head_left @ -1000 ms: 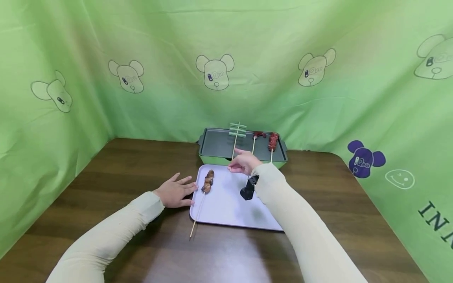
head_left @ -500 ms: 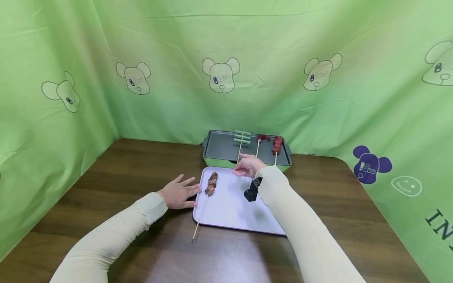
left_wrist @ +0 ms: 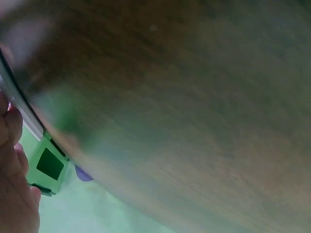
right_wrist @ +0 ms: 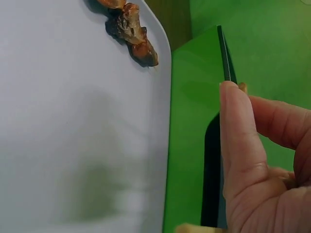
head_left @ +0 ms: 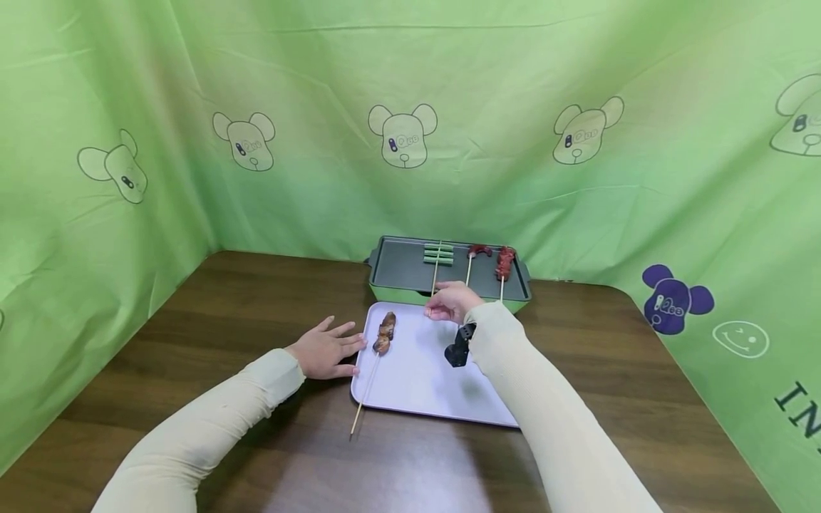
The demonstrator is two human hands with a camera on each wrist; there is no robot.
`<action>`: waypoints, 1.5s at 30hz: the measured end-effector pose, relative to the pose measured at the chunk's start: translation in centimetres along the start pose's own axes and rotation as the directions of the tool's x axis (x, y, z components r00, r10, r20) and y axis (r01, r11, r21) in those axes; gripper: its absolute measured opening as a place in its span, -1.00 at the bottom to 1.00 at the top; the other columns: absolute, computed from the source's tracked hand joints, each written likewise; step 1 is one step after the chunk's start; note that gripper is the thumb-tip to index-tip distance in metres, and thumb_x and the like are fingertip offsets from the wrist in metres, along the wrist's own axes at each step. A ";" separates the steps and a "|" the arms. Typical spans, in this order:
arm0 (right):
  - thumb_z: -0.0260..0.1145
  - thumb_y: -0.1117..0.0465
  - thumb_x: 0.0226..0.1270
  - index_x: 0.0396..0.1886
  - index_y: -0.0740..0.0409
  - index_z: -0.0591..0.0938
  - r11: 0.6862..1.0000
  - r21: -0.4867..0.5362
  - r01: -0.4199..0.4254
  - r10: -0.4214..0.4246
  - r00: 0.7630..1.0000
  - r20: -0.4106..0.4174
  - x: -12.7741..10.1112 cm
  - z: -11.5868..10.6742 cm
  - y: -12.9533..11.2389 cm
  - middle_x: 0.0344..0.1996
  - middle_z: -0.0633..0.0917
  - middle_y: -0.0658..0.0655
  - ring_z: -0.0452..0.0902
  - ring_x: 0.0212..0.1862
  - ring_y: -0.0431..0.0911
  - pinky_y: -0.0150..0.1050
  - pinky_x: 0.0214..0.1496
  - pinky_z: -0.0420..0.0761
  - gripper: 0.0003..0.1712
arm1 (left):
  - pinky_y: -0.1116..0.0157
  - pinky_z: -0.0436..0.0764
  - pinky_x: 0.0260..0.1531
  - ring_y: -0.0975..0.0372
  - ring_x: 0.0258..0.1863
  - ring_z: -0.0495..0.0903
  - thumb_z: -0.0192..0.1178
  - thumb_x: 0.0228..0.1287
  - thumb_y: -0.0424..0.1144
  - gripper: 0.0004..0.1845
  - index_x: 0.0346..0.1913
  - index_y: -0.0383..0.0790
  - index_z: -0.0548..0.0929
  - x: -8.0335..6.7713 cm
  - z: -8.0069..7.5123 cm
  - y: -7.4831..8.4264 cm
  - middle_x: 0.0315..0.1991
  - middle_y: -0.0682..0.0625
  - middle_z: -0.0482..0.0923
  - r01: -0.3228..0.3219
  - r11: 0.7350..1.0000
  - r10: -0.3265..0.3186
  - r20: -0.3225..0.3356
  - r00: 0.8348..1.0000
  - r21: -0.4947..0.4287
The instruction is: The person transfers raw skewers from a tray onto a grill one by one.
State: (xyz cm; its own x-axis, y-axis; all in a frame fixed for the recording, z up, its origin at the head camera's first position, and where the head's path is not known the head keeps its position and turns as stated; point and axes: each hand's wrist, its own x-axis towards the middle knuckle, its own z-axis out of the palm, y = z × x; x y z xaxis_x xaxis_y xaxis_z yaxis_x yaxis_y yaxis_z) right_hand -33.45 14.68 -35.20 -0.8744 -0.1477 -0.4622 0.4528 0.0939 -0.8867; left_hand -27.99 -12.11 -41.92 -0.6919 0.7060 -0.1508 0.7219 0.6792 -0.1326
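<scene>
My right hand [head_left: 451,303] pinches the stick end of a skewer of green vegetable pieces [head_left: 439,254] between thumb and finger. The green pieces lie over the dark plate of a grill [head_left: 400,267]; in the right wrist view a stub of the stick [right_wrist: 243,87] pokes out past the thumb. Fingers spread, my left hand [head_left: 323,350] rests at the left edge of a pale lilac tray [head_left: 423,377]. On that tray lies a browned meat skewer [head_left: 385,333], its stick extending over the front rim.
Farther right on the grill lie a skewer with a curved dark-red piece [head_left: 479,250] and a red meat skewer [head_left: 504,263]. The grill's green body stands right behind the tray. A green printed curtain [head_left: 308,206] borders the wooden table [head_left: 256,299].
The green vegetable skewer has come down flatter onto the grill plate, its pieces turning slightly. My right hand still pinches its stick. My left hand stays by the tray; the head view has shifted slightly.
</scene>
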 end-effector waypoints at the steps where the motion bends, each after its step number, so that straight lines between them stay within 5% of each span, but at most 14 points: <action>1: 0.07 0.60 0.28 0.52 0.28 -0.15 1.000 -0.019 0.017 -0.017 1.000 -0.007 0.0 0.1 0.0 -0.70 0.57 0.11 0.50 -0.72 -0.22 -0.45 -0.62 0.54 -0.09 | -0.11 0.02 0.34 0.05 0.44 0.08 -0.08 0.41 0.18 -0.36 0.39 -0.13 0.37 0.0 0.0 0.0 0.39 0.02 0.28 0.002 1.000 -0.002 0.004 1.000 -0.003; 7: 0.18 0.49 0.30 0.49 0.39 -0.12 0.985 -0.162 0.053 -0.062 0.997 -0.049 -0.3 0.3 0.1 -0.64 0.52 0.08 0.45 -0.72 -0.24 -0.41 -0.62 0.56 -0.10 | -0.11 0.00 0.34 0.04 0.45 0.07 -0.07 0.41 0.18 -0.36 0.39 -0.13 0.37 -0.1 -0.3 0.0 0.39 0.02 0.28 0.004 1.000 -0.004 0.013 1.000 -0.010; 11: 0.22 0.41 0.33 0.49 0.37 -0.03 0.965 -0.242 0.098 -0.120 0.990 -0.077 -1.4 0.4 -0.1 -0.40 0.60 0.24 0.53 -0.59 -0.18 -0.36 -0.51 0.62 -0.13 | -0.11 0.01 0.34 0.05 0.45 0.07 -0.07 0.40 0.18 -0.36 0.39 -0.13 0.37 -0.1 -0.4 0.1 0.39 0.02 0.28 0.007 1.000 -0.006 0.017 1.000 -0.008; 15: 0.27 0.41 0.28 0.43 0.36 0.16 0.938 -0.238 0.253 -0.294 0.943 -0.157 -3.5 0.6 0.3 -0.04 0.56 0.43 0.65 -0.22 0.09 -0.26 -0.30 0.67 -0.23 | -0.11 0.00 0.34 0.05 0.45 0.06 -0.07 0.41 0.18 -0.35 0.40 -0.13 0.36 -0.1 -0.4 0.2 0.40 0.01 0.27 0.008 1.000 -0.008 0.022 1.000 -0.015; 18: 0.26 0.44 0.26 0.36 0.39 0.27 0.930 -0.154 0.334 -0.357 0.919 -0.168 -5.5 0.9 1.6 -0.07 0.60 0.39 0.62 -0.08 0.18 -0.22 -0.21 0.66 -0.33 | -0.11 0.00 0.35 0.05 0.45 0.05 -0.08 0.41 0.19 -0.35 0.40 -0.12 0.36 0.0 -0.4 0.2 0.40 0.01 0.26 0.008 1.000 -0.007 0.026 1.000 -0.017; 21: 0.22 0.46 0.29 0.27 0.45 0.35 0.950 0.007 0.312 -0.311 0.947 -0.084 -7.3 1.6 3.8 -0.29 0.68 0.24 0.68 -0.26 0.03 -0.27 -0.26 0.66 -0.45 | -0.11 0.00 0.34 0.04 0.45 0.06 -0.09 0.42 0.18 -0.35 0.40 -0.13 0.36 0.0 -0.4 0.2 0.40 0.01 0.27 0.007 1.000 -0.007 0.024 1.000 -0.015; 24: 0.17 0.45 0.33 0.15 0.51 0.42 0.968 0.157 0.196 -0.208 0.976 0.063 -8.7 2.8 6.3 -0.48 0.70 0.11 0.66 -0.46 -0.19 -0.37 -0.34 0.64 -0.59 | -0.12 0.01 0.34 0.03 0.45 0.08 -0.07 0.42 0.17 -0.36 0.39 -0.14 0.37 -0.1 -0.5 0.1 0.39 0.00 0.28 0.006 1.000 -0.005 0.016 1.000 -0.012; 27: 0.14 0.42 0.37 0.00 0.46 0.51 0.973 0.224 0.065 -0.108 0.976 0.187 -9.6 4.4 8.6 -0.56 0.69 0.10 0.66 -0.51 -0.23 -0.43 -0.38 0.62 -0.74 | -0.12 0.02 0.33 0.02 0.44 0.10 -0.05 0.41 0.15 -0.37 0.37 -0.15 0.40 -0.2 -0.5 0.1 0.38 -0.01 0.30 0.000 1.000 0.000 0.003 1.000 -0.011; 31: 0.18 0.37 0.36 -0.21 0.37 0.58 0.979 0.201 -0.030 -0.025 0.964 0.265 -10.2 6.5 11.2 -0.61 0.69 0.08 0.65 -0.55 -0.24 -0.44 -0.39 0.62 -0.88 | -0.11 0.04 0.33 0.02 0.43 0.12 -0.05 0.40 0.16 -0.38 0.36 -0.15 0.41 -0.2 -0.4 0.2 0.37 -0.01 0.32 -0.006 1.000 0.005 -0.017 1.000 -0.007; 38: 0.15 0.38 0.37 -0.10 0.41 0.55 0.991 0.087 -0.098 0.055 0.912 0.407 -10.3 9.0 14.1 -0.56 0.68 0.11 0.65 -0.53 -0.21 -0.38 -0.34 0.64 -0.81 | -0.12 0.05 0.32 0.02 0.43 0.12 -0.06 0.40 0.16 -0.37 0.37 -0.15 0.41 -0.3 -0.3 0.2 0.37 -0.01 0.32 -0.004 1.000 0.004 -0.015 1.000 -0.012; 45: 0.08 0.37 0.42 -0.11 0.36 0.51 0.990 0.085 -0.110 0.074 0.933 0.352 -10.1 10.9 14.3 -0.61 0.64 0.08 0.62 -0.55 -0.22 -0.35 -0.34 0.65 -0.85 | -0.13 0.06 0.32 0.00 0.43 0.13 -0.06 0.40 0.16 -0.38 0.37 -0.14 0.41 -0.3 -0.3 0.1 0.37 -0.01 0.32 -0.003 1.000 0.003 -0.026 1.000 -0.016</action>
State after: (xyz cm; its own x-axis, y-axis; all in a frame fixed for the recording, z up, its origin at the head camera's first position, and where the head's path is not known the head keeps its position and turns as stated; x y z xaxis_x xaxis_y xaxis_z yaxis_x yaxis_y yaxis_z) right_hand -16.24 6.77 -43.41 -0.7210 -0.4778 -0.5018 0.5596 0.0258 -0.8284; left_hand -27.75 -12.17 -41.63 -0.6901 0.7127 -0.1260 0.7237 0.6802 -0.1167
